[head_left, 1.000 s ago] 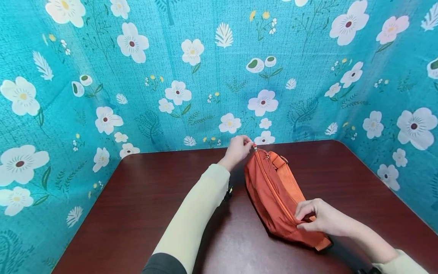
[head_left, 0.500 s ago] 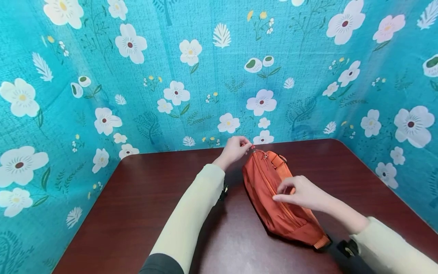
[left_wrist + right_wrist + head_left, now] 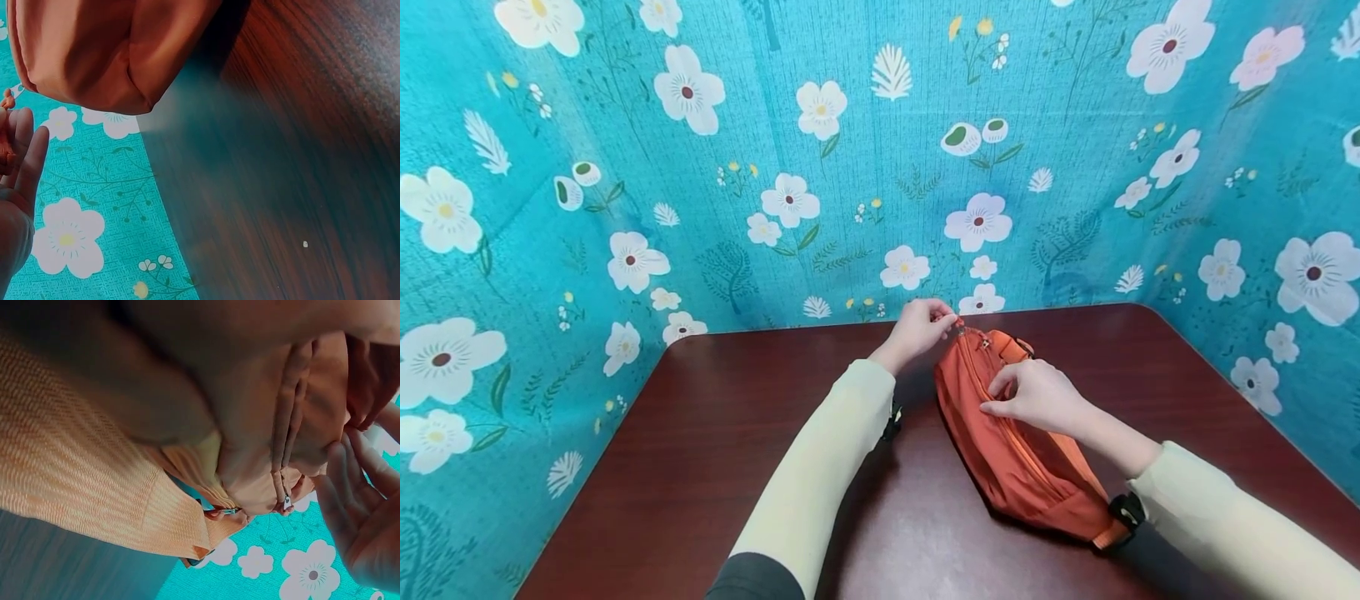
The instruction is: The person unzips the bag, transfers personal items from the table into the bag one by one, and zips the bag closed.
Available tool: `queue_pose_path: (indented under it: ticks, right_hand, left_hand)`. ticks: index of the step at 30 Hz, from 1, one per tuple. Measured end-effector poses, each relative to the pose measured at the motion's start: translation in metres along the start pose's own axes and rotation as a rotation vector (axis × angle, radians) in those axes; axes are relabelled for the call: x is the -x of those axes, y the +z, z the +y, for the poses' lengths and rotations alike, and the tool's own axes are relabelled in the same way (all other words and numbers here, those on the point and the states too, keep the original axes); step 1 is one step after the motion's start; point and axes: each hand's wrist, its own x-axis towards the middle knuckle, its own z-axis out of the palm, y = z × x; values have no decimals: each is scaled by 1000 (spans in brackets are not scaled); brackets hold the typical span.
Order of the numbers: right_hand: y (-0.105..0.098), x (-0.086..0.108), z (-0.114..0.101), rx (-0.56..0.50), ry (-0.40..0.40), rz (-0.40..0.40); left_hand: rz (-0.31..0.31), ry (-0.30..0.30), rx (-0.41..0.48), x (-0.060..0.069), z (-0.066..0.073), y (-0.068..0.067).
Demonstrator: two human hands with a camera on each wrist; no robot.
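Note:
An orange-red bag [image 3: 992,450] lies slanted on the dark wooden table [image 3: 752,433], its zipper running lengthwise. At its far end the left hand [image 3: 917,329] pinches a small red cord [image 3: 958,320]; in the left wrist view that hand [image 3: 19,181] has the cord [image 3: 7,153] by its fingers. The right hand [image 3: 1037,396] is over the bag's upper half, thumb and forefinger pinching at the zipper line; whatever lies between the tips is hidden. In the right wrist view the right hand's [image 3: 372,519] fingers touch the bag fabric, near a metal zipper pull [image 3: 287,501].
A teal curtain with white flowers [image 3: 850,167] stands behind the table and along both sides. The bag's orange strap [image 3: 125,481] with a dark buckle lies along its right side. A dark band is on each wrist.
The right hand has moved from the bag's near end up along the zipper toward the far end. The left hand has stayed nearly in place at the cord.

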Motion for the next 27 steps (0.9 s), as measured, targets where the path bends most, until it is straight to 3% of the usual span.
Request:
queue_pose_path:
  ticks: [7,12,18,27]
  right_hand:
    - [2,1,-1,-73,-60,13]
    - [6,4,-2,-167,-177,12]
    - [10,11,-5,-279,-315,-35]
    - [7,14,-6,-327,-361,-52]
  left_hand:
    - [2,-9,-28,-9,2,3]
    - [10,-23,-65,-15,8,3]
    - [27,-81,-92,-15,7,4]
    - [39,-163,-84,-13,-1,11]
